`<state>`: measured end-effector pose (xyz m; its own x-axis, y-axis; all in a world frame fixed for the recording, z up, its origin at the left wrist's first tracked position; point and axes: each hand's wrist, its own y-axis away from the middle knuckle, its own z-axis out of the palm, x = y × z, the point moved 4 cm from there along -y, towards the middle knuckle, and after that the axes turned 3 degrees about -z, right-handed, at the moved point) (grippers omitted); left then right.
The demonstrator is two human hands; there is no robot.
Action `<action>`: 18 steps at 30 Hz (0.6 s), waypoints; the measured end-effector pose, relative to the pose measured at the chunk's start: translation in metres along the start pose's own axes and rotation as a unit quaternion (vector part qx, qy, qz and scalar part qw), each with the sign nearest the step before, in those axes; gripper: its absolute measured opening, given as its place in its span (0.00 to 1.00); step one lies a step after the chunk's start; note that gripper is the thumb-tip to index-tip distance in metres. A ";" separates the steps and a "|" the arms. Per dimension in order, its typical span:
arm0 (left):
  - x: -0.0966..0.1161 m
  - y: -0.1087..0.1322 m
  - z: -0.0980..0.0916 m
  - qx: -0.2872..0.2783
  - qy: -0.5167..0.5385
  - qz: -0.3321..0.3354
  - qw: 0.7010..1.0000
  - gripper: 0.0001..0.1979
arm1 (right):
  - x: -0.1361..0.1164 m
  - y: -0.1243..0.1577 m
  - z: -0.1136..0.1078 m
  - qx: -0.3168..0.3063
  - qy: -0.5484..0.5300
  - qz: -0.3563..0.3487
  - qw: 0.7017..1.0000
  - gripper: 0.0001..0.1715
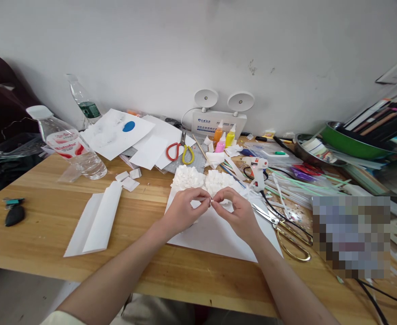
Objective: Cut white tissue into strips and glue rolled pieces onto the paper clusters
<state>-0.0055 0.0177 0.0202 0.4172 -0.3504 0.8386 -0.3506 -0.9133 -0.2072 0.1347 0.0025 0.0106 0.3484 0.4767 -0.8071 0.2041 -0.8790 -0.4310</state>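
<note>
My left hand (pixel 188 208) and my right hand (pixel 234 210) meet over a white paper sheet (pixel 215 241), thumbs and fingers pinched close together. Between the fingertips is a tiny white piece (pixel 211 200), likely paper; its shape is too small to make out. Both hands appear closed on it. Just beyond them lie two heaps of crumpled white bits (pixel 186 177), partly hidden by my fingers. Gold-handled scissors (pixel 274 221) lie at the sheet's right edge, beside my right hand.
A white glue gun (pixel 258 174) stands behind the scissors, its cord trailing right. Folded paper (pixel 100 221) and a water bottle (pixel 73 149) are on the left. Red-and-yellow-handled scissors (pixel 180 151), small paint bottles (pixel 220 143) and an emergency light (pixel 219 121) are at the back.
</note>
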 end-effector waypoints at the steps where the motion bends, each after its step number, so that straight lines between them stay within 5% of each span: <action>1: 0.000 0.000 0.000 0.001 -0.002 0.002 1.000 0.06 | 0.000 0.000 0.000 0.001 0.004 -0.001 1.000 0.02; 18: -0.001 0.001 0.001 0.019 -0.010 -0.003 1.000 0.08 | -0.002 0.000 0.001 0.016 0.035 -0.023 0.999 0.03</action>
<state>-0.0056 0.0175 0.0186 0.4363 -0.3489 0.8294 -0.3169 -0.9223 -0.2213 0.1335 0.0015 0.0117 0.4032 0.5163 -0.7556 0.1937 -0.8551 -0.4809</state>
